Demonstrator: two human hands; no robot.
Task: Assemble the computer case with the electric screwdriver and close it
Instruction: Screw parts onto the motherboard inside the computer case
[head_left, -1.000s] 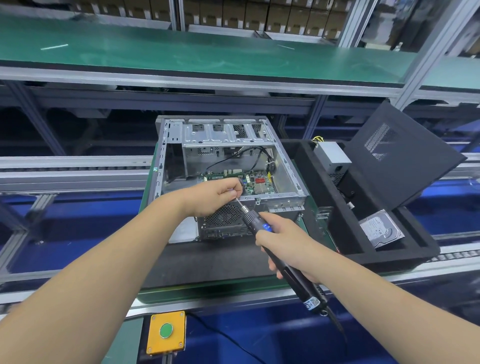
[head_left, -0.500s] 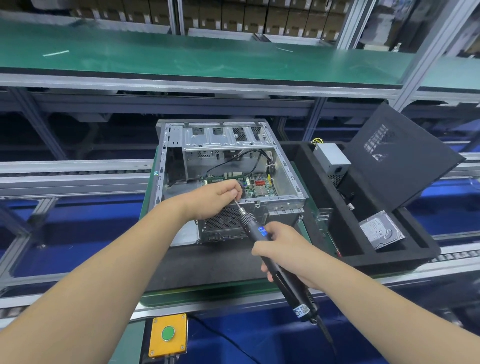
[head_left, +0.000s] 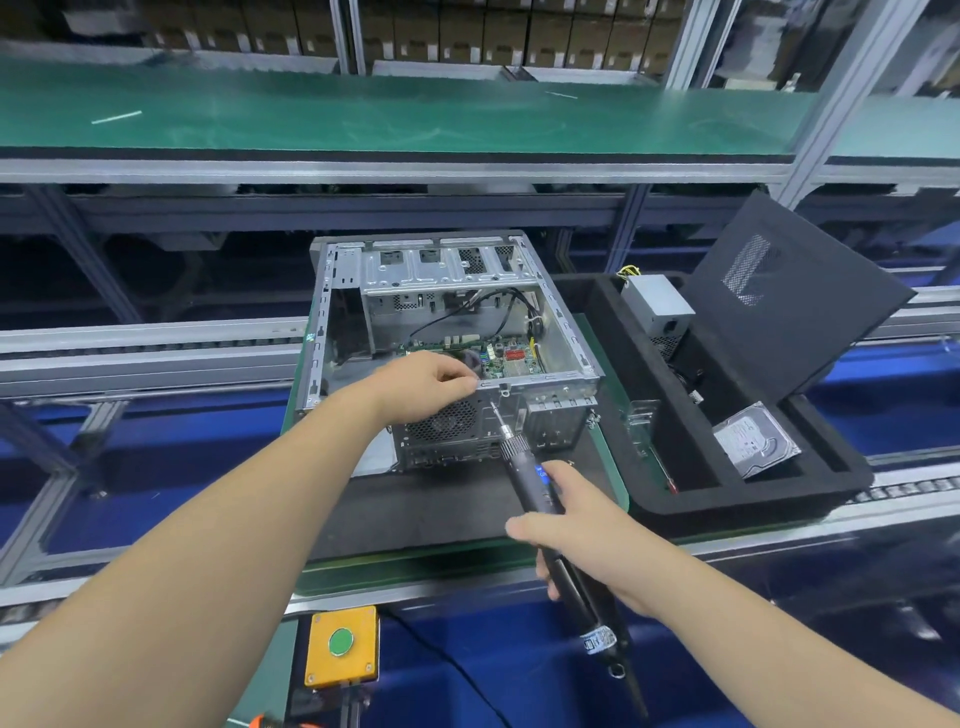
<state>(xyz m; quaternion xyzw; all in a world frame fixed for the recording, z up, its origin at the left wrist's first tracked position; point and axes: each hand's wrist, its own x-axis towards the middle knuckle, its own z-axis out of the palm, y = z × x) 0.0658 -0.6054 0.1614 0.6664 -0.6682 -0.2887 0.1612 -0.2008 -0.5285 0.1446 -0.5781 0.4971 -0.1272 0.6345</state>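
An open metal computer case (head_left: 566, 332) lies on its side on a dark mat, with the motherboard (head_left: 511, 358) and black cables showing inside. My left hand (head_left: 428, 379) rests on the case's near rear edge, fingers pinched together at the rim; what they pinch is too small to tell. My right hand (head_left: 576, 525) grips a black electric screwdriver (head_left: 524, 475), whose bit points up at the case's rear panel just below my left fingertips. The black side panel (head_left: 795, 301) leans upright at the right.
A black foam tray (head_left: 727, 506) to the right holds a power supply (head_left: 657, 304) and a hard drive (head_left: 756, 439). A yellow box with a green button (head_left: 341, 644) sits at the bench's front edge. A green shelf (head_left: 415, 114) runs overhead behind the case.
The screwdriver has tilted a little and its bit has shifted slightly right along the rear panel. My left hand has stayed at the case rim.
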